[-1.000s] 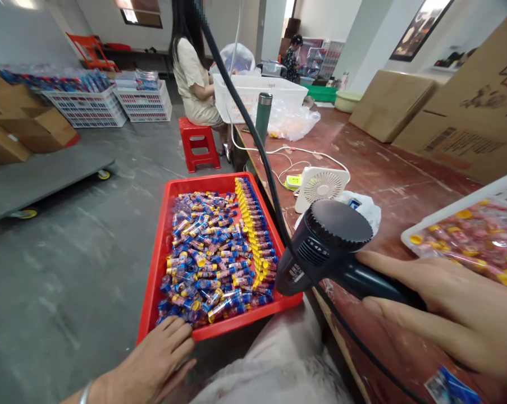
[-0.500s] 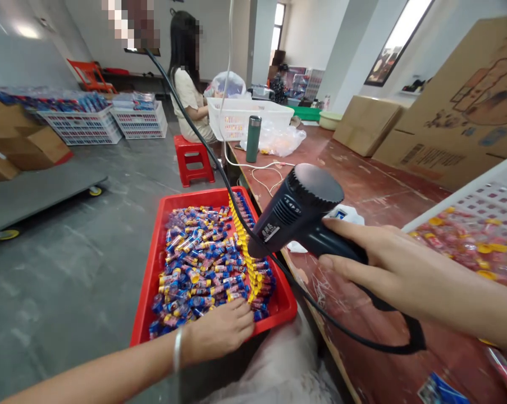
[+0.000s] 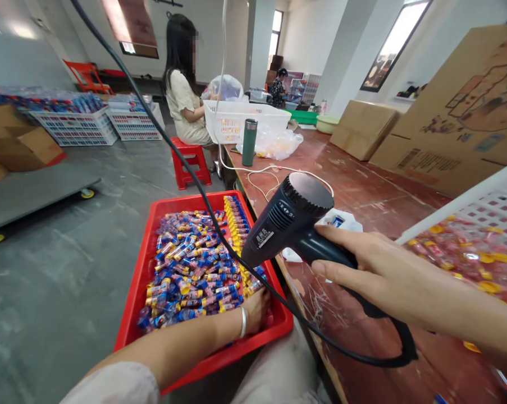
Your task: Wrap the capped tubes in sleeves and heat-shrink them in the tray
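My right hand (image 3: 358, 252) is wrapped round the handle of a dark blow dryer (image 3: 289, 216), whose nozzle points down over the right side of a red tray (image 3: 146, 247). My left hand (image 3: 255, 311), with a bangle at the wrist, reaches into the tray's near right corner, by the row of tubes. Its fingers are mostly hidden, and what they touch cannot be made out. Small blue and yellow capped tubes (image 3: 190, 258) lie loose in the tray. More tubes stand lined up along its right side, yellow caps (image 3: 233, 224) facing left.
A black cord (image 3: 169, 140) crosses the view above the tray. On the red-brown table (image 3: 316, 292) are a green bottle (image 3: 249, 143), a white crate (image 3: 274, 116), cartons (image 3: 362, 129) and a basket of yellow-capped pieces (image 3: 480, 247). A person (image 3: 183, 95) sits on a red stool (image 3: 190, 163).
My left hand has moved right and deeper into the tray's near right corner. The blow dryer in my right hand has shifted slightly left and down. The cord hangs further left.
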The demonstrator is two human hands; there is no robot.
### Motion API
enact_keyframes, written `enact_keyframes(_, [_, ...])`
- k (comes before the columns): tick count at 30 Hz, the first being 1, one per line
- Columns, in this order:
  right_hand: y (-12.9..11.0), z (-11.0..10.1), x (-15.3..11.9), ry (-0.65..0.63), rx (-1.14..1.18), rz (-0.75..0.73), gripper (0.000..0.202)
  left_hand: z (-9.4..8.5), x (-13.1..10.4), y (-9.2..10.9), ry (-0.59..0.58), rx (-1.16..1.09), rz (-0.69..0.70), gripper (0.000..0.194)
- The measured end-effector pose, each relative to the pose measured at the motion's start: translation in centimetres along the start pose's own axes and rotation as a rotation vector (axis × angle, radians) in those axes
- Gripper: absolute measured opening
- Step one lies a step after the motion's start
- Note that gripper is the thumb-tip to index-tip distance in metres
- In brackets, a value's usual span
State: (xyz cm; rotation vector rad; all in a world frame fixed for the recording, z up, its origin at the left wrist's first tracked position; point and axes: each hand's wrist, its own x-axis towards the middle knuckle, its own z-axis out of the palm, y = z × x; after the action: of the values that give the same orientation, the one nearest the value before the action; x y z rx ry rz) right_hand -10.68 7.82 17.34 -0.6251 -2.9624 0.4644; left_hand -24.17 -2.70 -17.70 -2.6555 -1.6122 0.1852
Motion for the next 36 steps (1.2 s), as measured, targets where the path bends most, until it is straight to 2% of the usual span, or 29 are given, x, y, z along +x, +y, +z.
enact_keyframes(3, [0.5, -0.1, -0.3, -0.019, 0.04, -0.005, 0.034, -0.3, -2.0, 0.0, 0.001, 0.001, -0.075, 0.02])
enact_keyframes(7, [1.2, 0.3, -0.7, -0.037, 0.046, 0.0, 0.027, -1.8, -5.5, -0.6, -0.01, 0.0, -0.136, 0.035])
enact_keyframes(14, [2.3, 2.8, -1.3, -0.157, 0.124, 0.013, 0.028, -4.5, -10.1, -2.1, 0.036, -0.095, -0.234, 0.04])
enact_keyframes(21, [1.2, 3.8, -0.7, -0.13, 0.144, 0.038, 0.03, -5.5, -13.9, -1.9, 0.048, -0.098, -0.324, 0.046])
enact_keyframes(26, [0.3, 3.2, -0.9, -0.176, 0.202, 0.015, 0.023, -6.2, -19.2, -1.4, 0.05, -0.023, -0.395, 0.049])
enact_keyframes(30, [-0.3, 3.4, -0.9, -0.176, 0.2, 0.02, 0.025, -5.9, -24.3, -1.1, 0.051, 0.04, -0.472, 0.053])
enact_keyframes(36, [-1.6, 4.1, -0.6, -0.189, 0.216, -0.009, 0.029, -3.4, -30.4, 0.1, 0.067, 0.117, -0.691, 0.06])
